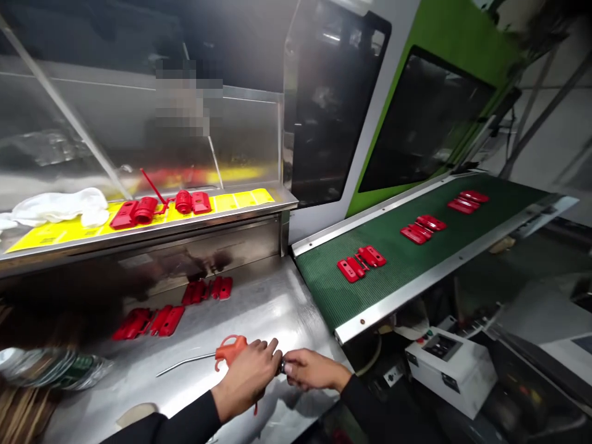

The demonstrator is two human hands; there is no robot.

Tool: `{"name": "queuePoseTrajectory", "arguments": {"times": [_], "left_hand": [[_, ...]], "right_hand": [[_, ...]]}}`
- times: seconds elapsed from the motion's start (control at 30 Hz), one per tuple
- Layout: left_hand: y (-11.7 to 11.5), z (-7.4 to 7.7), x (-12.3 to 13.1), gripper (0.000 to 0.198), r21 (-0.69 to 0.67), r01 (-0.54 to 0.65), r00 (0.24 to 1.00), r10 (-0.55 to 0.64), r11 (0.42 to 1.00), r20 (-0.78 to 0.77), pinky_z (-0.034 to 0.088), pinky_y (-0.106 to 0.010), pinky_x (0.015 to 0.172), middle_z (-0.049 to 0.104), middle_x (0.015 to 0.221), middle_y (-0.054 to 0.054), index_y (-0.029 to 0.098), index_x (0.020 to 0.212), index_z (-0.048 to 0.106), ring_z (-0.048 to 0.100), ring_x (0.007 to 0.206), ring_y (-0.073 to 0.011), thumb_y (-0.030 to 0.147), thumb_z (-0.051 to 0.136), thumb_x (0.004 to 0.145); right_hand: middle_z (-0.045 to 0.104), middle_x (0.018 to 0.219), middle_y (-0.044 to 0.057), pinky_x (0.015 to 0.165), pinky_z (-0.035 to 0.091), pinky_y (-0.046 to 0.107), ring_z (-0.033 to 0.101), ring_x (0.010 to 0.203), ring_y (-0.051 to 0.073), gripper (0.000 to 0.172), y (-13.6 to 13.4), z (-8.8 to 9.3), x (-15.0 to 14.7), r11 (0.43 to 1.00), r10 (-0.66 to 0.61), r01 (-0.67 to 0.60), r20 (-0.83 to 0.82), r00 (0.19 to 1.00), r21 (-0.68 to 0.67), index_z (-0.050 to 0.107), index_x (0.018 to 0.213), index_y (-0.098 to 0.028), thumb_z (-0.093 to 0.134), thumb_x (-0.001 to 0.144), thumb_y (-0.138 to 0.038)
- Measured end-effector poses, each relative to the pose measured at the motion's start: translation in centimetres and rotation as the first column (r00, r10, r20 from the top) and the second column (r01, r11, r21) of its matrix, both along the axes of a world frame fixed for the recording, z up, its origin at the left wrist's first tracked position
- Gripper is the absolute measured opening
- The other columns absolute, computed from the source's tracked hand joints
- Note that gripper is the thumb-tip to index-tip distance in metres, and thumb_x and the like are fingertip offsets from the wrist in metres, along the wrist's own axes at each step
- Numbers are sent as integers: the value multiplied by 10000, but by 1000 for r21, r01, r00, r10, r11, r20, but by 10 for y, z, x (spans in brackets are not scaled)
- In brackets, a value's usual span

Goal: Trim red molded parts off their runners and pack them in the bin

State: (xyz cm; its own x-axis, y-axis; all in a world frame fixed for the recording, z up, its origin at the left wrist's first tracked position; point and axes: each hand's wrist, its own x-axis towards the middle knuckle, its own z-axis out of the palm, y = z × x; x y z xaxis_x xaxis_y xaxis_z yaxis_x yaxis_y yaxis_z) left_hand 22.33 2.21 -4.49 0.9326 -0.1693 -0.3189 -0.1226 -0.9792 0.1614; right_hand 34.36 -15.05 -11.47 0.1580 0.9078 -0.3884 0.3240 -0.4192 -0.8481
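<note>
Fingers (pixel 272 350) of the left hand (pixel 250 376) are gripping an orange blow gun (pixel 230 350) over a smooth metal worktop (pixel 287 287). Right hand (pixel 312 370): pinching a small dark fitting (pixel 282 367) just beside the left. Gun's long axis: running crosswise, its thin, bent metal nozzle (pixel 187 361) pointing toward the person's left, tip dipping slightly nearer. Beyond: glossy, blocky red parts (pixel 169 320) lying on the worktop; others resting on yellow sheeting (pixel 243 199) along a shelf (pixel 231 213) and on a ribbed green conveyor belt (pixel 330 305). At left: a clear plastic bottle (pixel 55 369), lying sideways.
</note>
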Motion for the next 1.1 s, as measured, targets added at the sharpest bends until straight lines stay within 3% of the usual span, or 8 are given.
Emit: {"name": "queuePoseTrajectory", "arguments": {"times": [0.07,0.17,0.37,0.53,0.7,0.8,0.9,1.1], "left_hand": [[-9,2,-2,313,37,39,999,-39,999,-12,521,-523,788,689,1015,-195,116,1010,632,660,900,-372,66,535,717],[-18,-8,-6,325,54,27,999,-25,998,-37,543,-520,725,718,968,-182,137,1066,621,697,838,-381,93,506,765],[-34,-29,-14,291,1,-16,996,16,1000,-87,554,-510,640,759,928,-152,223,1132,609,731,783,-401,315,445,911],[-46,-29,-21,489,-78,2,993,-11,997,-114,551,-512,677,774,889,-142,255,1118,654,735,817,-414,624,411,911],[-49,-16,-22,458,-145,-9,990,-12,989,-141,529,-430,673,776,861,-107,291,1107,660,740,828,-373,586,348,950],[-51,-8,-22,430,-173,-45,987,18,984,-157,506,-390,658,769,832,-77,300,1056,650,739,809,-347,580,340,955],[-55,-5,-22,351,-204,-86,981,48,975,-186,489,-371,652,765,853,-69,277,982,633,732,809,-333,515,377,957],[-68,2,-21,260,-327,-127,966,42,937,-256,494,-323,724,754,967,-43,257,1100,579,713,882,-260,385,402,960]], "right_hand": [[664,792,-20,584,478,242,582,595,103,320,4,1,-2,999,-28,27,-13,1000,-26,633,1007,-183,400,1006,-402],[656,799,-4,760,515,341,635,774,157,282,2,-3,-17,991,-121,125,98,988,-41,650,895,-169,497,981,-390],[669,932,29,934,471,463,634,962,213,233,-25,-19,-48,972,-204,224,212,956,-73,643,998,-170,532,977,-373],[640,820,-8,727,519,324,622,745,144,280,-45,-28,-47,989,-96,87,-66,993,-122,626,920,-162,471,1006,-379],[628,712,-40,522,416,208,505,530,84,223,-63,-7,-28,989,62,-95,-263,963,-115,578,917,-188,368,985,-214],[607,654,-49,506,366,202,462,519,88,228,-71,15,-23,993,47,-61,-133,990,-98,579,861,-205,368,946,-206],[628,663,-26,586,380,231,533,595,114,250,-77,31,-24,995,40,-34,69,997,-96,606,745,-208,420,911,-224],[690,885,111,699,312,363,619,832,275,237,-88,41,-45,986,-34,109,492,870,-125,672,916,-214,440,882,-245]]}}
